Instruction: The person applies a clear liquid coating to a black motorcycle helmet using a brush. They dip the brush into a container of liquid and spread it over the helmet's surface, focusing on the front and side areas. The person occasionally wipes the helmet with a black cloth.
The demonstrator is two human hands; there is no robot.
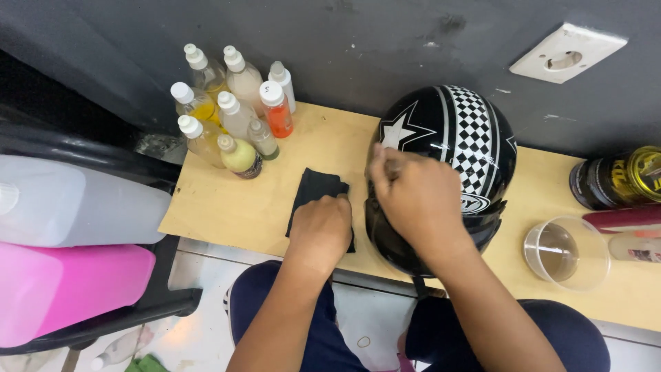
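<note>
Two hands work in the head view: the left hand (320, 231) presses closed on a black cloth (313, 193) at nine o'clock of the black checkered helmet (458, 148), whose long axis runs twelve-to-six, while the nearer right hand (413, 196) rests curled on its front, contents hidden.

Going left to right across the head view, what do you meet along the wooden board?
Cluster of small bottles → black cloth under the left hand → right hand on the black checkered helmet → clear plastic cup → dark tin.
</note>
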